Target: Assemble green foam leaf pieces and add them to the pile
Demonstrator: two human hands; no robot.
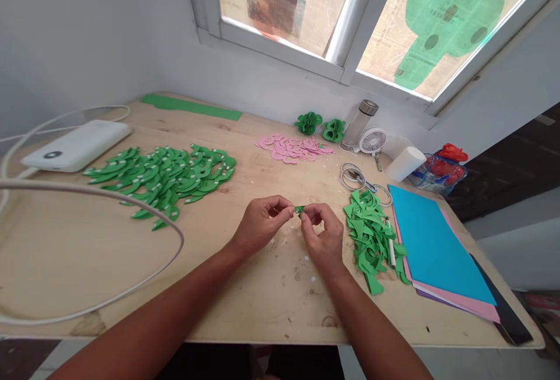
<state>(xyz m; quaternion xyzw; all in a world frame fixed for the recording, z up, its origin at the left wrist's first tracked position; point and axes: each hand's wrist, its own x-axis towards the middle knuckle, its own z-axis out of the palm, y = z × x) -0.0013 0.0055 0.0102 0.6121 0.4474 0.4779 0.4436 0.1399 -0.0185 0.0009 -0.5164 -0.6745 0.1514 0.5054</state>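
Two bare hands meet over the wooden bench (245, 287), the broadest thing before us. At its right end we see a stack of coloured sheets, a blue sheet (440, 240) on top and pink ones showing beneath. Toward our left spreads a wide heap of curved green pieces (164, 176) with small white patches, just beside a white power bank (79, 145). To the right of our hands lies a pile of green scraps (367, 231), with a white pen (391, 246) on it. Farther back we have a scatter of pink cut-outs (291, 148), and behind them a clear bottle (359, 123), a small white fan (373, 141) and two green paper balls (308, 123).

Our left hand (262, 222) and right hand (324, 234) come close together in front of us, fingertips nearly meeting. Smallest of all is the green paper piece (300, 209) between them: it bridges the gap, its left end pinched between our left thumb and finger, its right end gripped by our right fingers. We hold it just above the bench; its full shape is hidden by our fingers.
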